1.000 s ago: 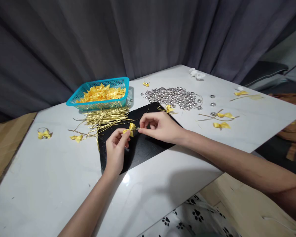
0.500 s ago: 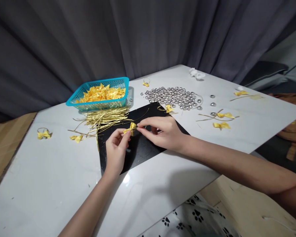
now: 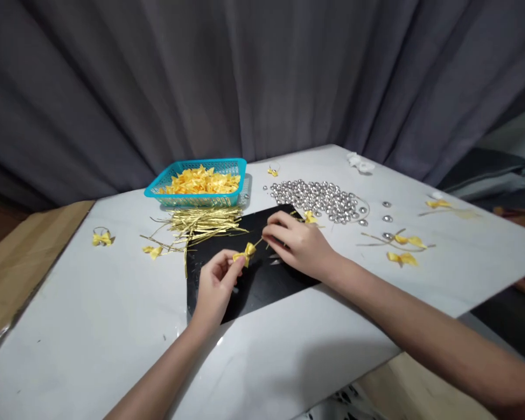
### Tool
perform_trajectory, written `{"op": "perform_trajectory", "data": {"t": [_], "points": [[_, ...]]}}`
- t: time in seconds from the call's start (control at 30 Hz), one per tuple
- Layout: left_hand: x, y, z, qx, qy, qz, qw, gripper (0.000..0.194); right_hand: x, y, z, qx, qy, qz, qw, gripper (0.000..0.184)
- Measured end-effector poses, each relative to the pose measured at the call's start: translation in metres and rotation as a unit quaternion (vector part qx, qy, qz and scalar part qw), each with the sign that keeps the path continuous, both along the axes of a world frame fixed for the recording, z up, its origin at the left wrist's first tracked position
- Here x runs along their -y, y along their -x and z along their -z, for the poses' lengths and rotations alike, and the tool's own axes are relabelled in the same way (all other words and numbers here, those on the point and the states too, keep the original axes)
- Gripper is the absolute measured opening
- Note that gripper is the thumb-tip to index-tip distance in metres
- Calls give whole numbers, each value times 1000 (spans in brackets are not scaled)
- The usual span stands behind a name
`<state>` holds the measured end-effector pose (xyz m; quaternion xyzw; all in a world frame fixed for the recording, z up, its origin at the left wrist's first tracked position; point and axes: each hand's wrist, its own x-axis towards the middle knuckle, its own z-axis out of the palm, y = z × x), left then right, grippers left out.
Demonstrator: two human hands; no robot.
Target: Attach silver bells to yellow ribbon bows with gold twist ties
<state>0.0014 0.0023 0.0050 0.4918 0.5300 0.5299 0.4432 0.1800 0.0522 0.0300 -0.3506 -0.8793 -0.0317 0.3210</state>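
Left hand fingers pinch yellow bow; long axis slants up-right; gold wire points likewise, gripped in right hand fingers.

Grey curtains hang behind the white table — brown cardboard lies beside its left edge.

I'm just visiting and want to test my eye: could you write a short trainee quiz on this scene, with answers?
1. What is the left hand holding?
2. True or false: the silver pieces lie to the right of the basket.
3. Which colour is the mat beneath the hands?
(a) white
(b) black
(c) blue

Key:
1. A yellow bow, held in its fingers
2. True
3. (b)
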Motion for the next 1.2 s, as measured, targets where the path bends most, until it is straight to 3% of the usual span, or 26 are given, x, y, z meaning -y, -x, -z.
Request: {"op": "perform_trajectory", "data": {"t": [0.13, 0.23, 0.33, 0.4, 0.5, 0.57, 0.63, 0.8, 0.97, 1.2], "points": [[0, 5, 1, 37, 32, -28, 998, 25, -4, -8, -13, -13, 106, -105, 989, 13], [-1, 6, 0, 53, 41, -32, 997, 28, -1, -12, -23, -33, 221, -111, 968, 11], [-1, 5, -1, 53, 48, -30, 997, 30, 6, -13, -34, -58, 348, -148, 924, 20], [-1, 4, -2, 48, 46, -22, 998, 29, 10, -12, -40, -54, 409, -174, 894, 13], [-1, 5, -1, 47, 42, -16, 998, 27, 14, -9, -43, -66, 478, -199, 853, 20], [-1, 6, 0, 51, 43, -17, 998, 26, 16, -6, -41, -89, 496, -203, 840, 31], [-1, 6, 1, 55, 43, -15, 997, 25, 16, -3, -35, -115, 495, -195, 839, 25], [0, 7, 1, 52, 55, -12, 997, 25, 14, 6, -18, -206, 425, -156, 868, 18], [0, 7, 1, 49, 56, -14, 997, 25, 15, 15, -8, -291, 477, -150, 816, 20], [-2, 6, 2, 61, 58, -49, 995, 27, 16, 20, -2, -315, 515, -81, 793, 26]]}}
